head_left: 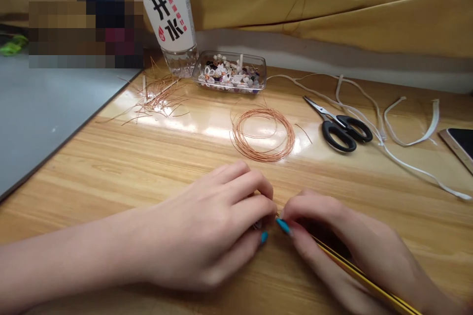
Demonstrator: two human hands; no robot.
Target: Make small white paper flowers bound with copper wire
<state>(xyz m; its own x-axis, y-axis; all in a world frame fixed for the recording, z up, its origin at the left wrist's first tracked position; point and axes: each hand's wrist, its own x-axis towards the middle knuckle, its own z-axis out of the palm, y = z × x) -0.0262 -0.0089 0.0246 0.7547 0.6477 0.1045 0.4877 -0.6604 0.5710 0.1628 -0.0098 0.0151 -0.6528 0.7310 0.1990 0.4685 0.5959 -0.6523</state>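
My left hand (221,221) is closed in a pinch around a small white piece (257,225), mostly hidden by the fingers. Close beside it, the fingers of my right hand (332,236) are pressed together around a slim yellow-and-black striped stick, apparently a pencil (364,278), which runs under the palm towards the lower right. A short bit of copper-coloured wire (278,214) shows in the narrow gap between both hands' fingertips. Beyond the hands lies a loose coil of copper wire (264,157) on the wooden table (177,152).
Black-handled scissors (338,130) and white cords (406,163) lie at the right, near a phone (460,145). At the back stand a clear tray (229,86) of beads and white pieces and a water bottle (172,15). Wire scraps (158,98) lie left, beside a grey board (55,118).
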